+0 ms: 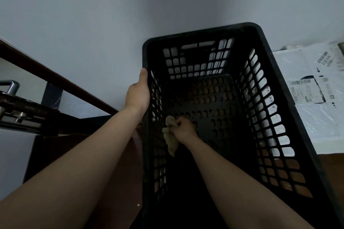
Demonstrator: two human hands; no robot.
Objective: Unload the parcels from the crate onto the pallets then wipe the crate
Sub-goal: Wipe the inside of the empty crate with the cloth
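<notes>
Left hand (138, 92) grips the black crate's (279, 87) rim at nine o'clock. Right hand (183, 128) reaches inside, fingers closed around a pale cloth (170, 140) against the slotted, parcel-free floor.

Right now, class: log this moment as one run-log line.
phase: wiping | crate: no parcels inside | left hand: gripping rim | right hand: cloth inside crate
</notes>
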